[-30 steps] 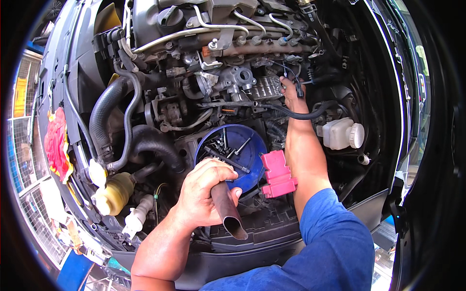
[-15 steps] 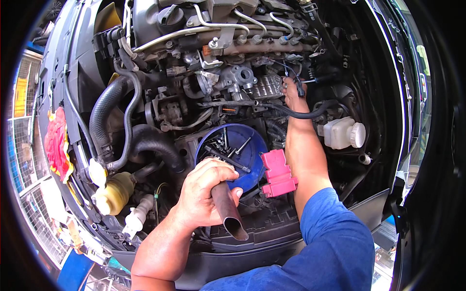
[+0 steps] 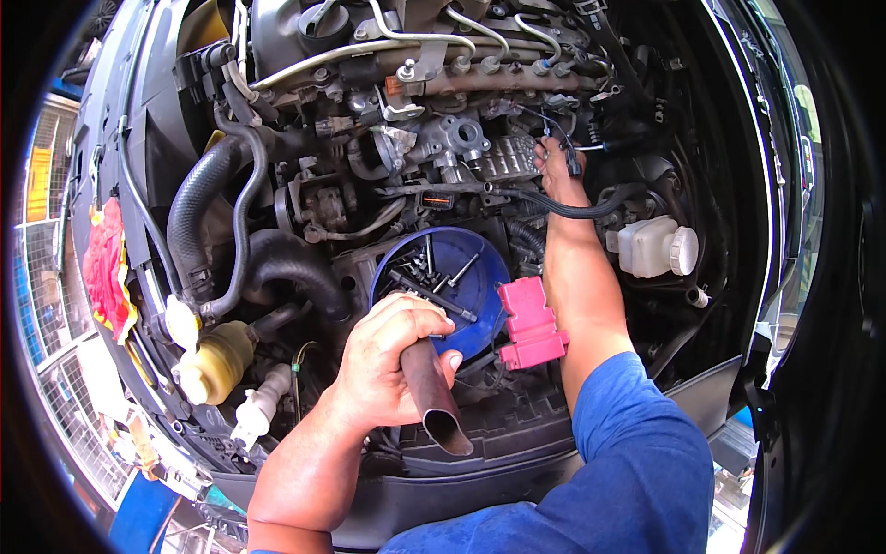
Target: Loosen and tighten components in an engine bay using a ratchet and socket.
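Observation:
My left hand (image 3: 388, 355) is wrapped around a short brown metal pipe (image 3: 431, 397), whose open, slightly flattened end points down toward me. Just beyond that hand sits a blue bowl (image 3: 496, 286) holding loose bolts (image 3: 429, 258) and a dark rod-like tool (image 3: 438, 297). My right hand (image 3: 559, 171) reaches deep into the engine bay, beside a dimpled metal heat shield (image 3: 508, 161). Its fingers are curled and partly hidden, so what they grip does not show. A dark wire connector (image 3: 574, 164) hangs over this hand, and a thin shiny rod (image 3: 591, 148) lies beside it.
Next to my right forearm is a pink-red plastic cover (image 3: 532, 323). A white reservoir (image 3: 643, 247) stands to the right, a yellowish one (image 3: 217, 363) at left. A black hose (image 3: 572, 211) crosses over my right wrist. Thick hoses (image 3: 208, 208) and a red cloth (image 3: 109, 268) are at left.
Both hands stay nearly where they were, with the pipe still in my left hand. The view shifts slightly, and the shiny rod beside my right hand appears at a slightly different angle.

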Demonstrator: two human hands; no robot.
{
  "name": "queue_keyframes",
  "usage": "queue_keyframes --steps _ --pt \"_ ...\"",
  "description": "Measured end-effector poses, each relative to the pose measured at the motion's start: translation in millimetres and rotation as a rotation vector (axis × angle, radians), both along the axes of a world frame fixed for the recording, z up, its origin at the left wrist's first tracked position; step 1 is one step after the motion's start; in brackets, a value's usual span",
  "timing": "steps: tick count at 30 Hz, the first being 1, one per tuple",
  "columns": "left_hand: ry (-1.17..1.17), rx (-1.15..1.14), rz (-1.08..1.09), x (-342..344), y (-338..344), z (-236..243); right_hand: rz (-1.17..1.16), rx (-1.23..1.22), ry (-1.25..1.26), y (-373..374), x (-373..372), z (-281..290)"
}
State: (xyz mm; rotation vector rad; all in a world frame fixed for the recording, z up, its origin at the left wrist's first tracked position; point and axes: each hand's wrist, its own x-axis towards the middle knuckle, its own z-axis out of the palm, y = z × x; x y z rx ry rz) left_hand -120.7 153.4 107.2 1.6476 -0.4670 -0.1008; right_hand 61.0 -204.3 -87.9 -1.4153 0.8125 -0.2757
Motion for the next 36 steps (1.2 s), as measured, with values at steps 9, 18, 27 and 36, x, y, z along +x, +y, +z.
queue_keyframes --steps 9,18,27,36 --pt "-0.006 0.007 -0.006 -1 0 -1 0.200 -0.782 0.135 -6 1 -6" --pt "0.000 0.010 -0.005 0 1 -1 0.002 -0.310 0.069 4 2 -7" --pt "-0.004 -0.001 -0.013 1 0 0 0.050 -0.165 -0.004 -1 -2 1" --pt "0.003 -0.002 -0.005 0 1 1 0.034 -0.069 0.052 1 -2 4"
